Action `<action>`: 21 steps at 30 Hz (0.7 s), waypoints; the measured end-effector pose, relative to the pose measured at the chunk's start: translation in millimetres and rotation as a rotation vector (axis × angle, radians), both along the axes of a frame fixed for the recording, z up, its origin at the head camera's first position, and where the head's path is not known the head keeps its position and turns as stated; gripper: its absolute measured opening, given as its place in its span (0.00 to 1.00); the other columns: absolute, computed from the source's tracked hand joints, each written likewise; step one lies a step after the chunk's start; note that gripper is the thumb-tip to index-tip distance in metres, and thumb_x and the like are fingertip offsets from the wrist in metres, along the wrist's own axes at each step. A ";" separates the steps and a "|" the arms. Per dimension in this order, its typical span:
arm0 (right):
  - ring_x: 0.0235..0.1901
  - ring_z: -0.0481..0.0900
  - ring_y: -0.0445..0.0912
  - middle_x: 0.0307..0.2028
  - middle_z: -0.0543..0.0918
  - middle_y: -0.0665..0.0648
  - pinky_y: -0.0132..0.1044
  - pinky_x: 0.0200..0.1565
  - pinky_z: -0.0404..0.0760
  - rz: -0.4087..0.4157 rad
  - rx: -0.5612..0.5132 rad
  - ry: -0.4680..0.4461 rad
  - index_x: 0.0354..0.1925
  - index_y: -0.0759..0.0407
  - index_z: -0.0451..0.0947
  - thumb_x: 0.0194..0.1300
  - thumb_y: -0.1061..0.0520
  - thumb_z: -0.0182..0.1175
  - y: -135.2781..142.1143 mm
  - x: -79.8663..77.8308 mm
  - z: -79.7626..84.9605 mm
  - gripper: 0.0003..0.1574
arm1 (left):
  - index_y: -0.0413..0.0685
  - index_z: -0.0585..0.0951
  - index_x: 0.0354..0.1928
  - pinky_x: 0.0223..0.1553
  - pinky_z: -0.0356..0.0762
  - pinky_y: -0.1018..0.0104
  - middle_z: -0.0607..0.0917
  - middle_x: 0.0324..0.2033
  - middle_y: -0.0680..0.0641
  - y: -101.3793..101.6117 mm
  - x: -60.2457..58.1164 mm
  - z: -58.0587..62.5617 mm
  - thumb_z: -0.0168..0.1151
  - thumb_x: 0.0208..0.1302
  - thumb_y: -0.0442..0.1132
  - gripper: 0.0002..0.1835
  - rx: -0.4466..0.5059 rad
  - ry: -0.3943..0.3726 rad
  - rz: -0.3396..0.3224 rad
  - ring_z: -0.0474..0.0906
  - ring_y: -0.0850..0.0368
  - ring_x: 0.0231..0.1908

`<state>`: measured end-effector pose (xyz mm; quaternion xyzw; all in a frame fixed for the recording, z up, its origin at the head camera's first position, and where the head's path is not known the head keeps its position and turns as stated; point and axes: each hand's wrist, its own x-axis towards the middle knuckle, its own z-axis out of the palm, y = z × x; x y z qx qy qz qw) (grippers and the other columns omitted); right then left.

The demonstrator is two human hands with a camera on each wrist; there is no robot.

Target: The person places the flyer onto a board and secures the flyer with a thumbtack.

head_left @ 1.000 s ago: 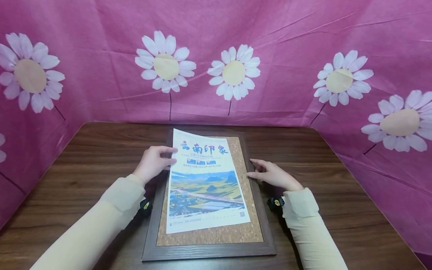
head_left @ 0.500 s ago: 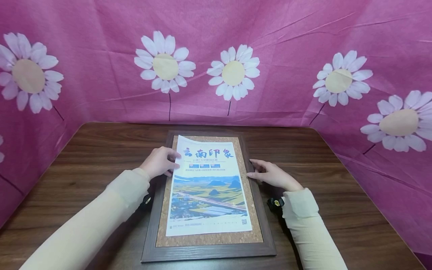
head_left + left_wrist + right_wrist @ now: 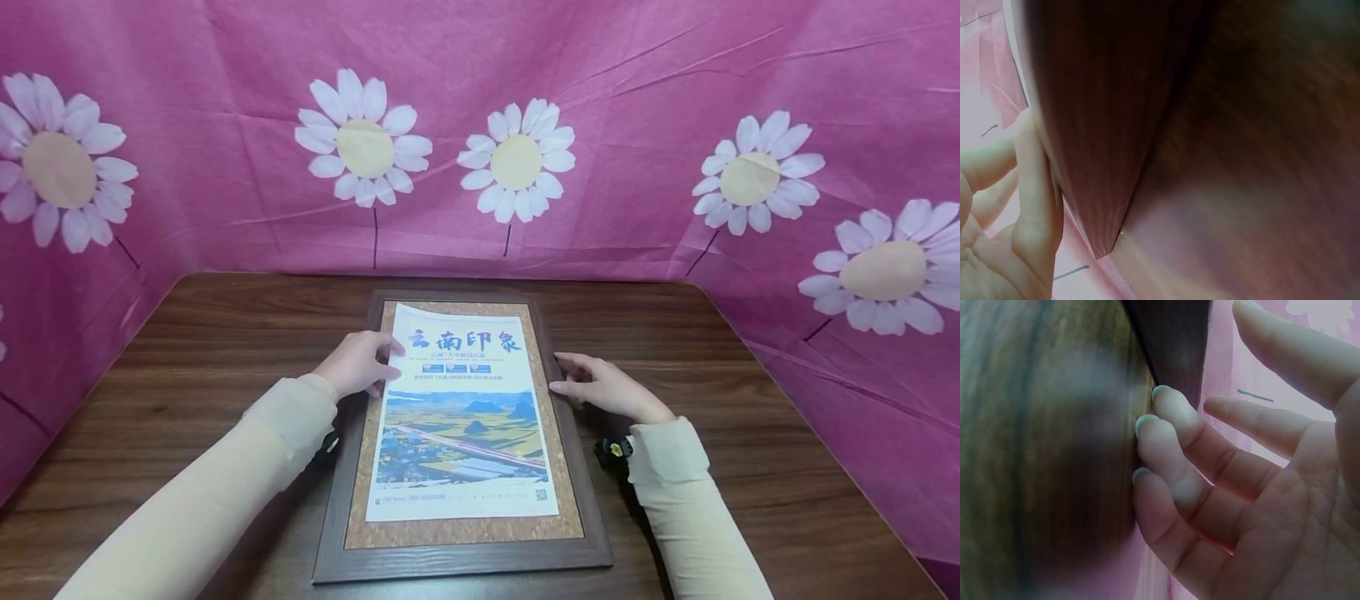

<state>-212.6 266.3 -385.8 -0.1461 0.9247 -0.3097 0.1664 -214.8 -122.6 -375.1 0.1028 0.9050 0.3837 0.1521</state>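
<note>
A printed poster point(image 3: 465, 433) with a landscape picture and large Chinese lettering lies on a framed cork board point(image 3: 450, 533). Its top left corner bends up slightly. My left hand point(image 3: 356, 364) pinches the poster's left edge, thumb and forefinger reaching over the board's frame. In the left wrist view, fingers point(image 3: 1038, 206) lie along the frame's side. My right hand point(image 3: 611, 387) touches the right side of the frame with thumb and forefinger spread. The right wrist view has its other fingertips point(image 3: 1157, 434) bent down against the brown wood beside the frame.
The board lies on a dark wooden table point(image 3: 750, 467), with bare wood on both sides. A pink cloth point(image 3: 615, 100) printed with white daisies hangs around the back and sides. A black wrist camera point(image 3: 615, 452) sits under the right cuff.
My left hand has shifted right and slightly down with the poster, which has straightened and now lies flatter within the cork area. The right hand has stayed at the frame.
</note>
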 end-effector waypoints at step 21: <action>0.49 0.79 0.56 0.48 0.82 0.64 0.52 0.49 0.79 -0.146 0.016 0.130 0.67 0.61 0.70 0.71 0.43 0.59 15.3 -1.1 5.8 0.35 | 0.35 0.75 0.60 0.30 0.84 0.63 0.72 0.52 0.32 -5.3 3.6 10.5 0.68 0.62 0.33 0.25 -0.025 0.002 -0.039 0.79 0.51 0.31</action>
